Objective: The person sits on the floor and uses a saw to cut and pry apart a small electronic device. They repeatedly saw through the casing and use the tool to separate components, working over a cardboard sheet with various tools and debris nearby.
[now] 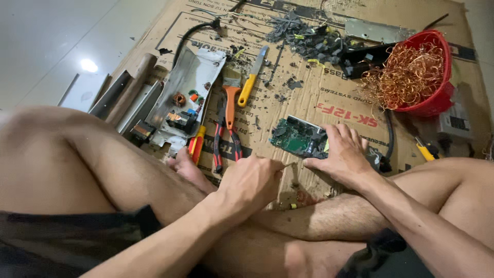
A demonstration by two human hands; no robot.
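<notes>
Circuit board (297,137) on cardboard (329,98); pliers (225,139) left of it; basket (429,72) behind right, wire (404,74) inside.

Flattened cardboard (329,98) (on pale floor) carries circuit board (296,138); pliers (225,144); red basket (437,98).

Single head view, looking steeply down, close over cardboard (329,98)

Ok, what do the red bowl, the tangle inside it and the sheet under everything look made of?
Red bowl: glossy, smooth, probably moulded plastic.
Tangle: thin orange-brown shiny strands, apparently bare copper wire.
Sheet: matte brown with printed lettering and scuffs, looks like flattened cardboard.
</notes>
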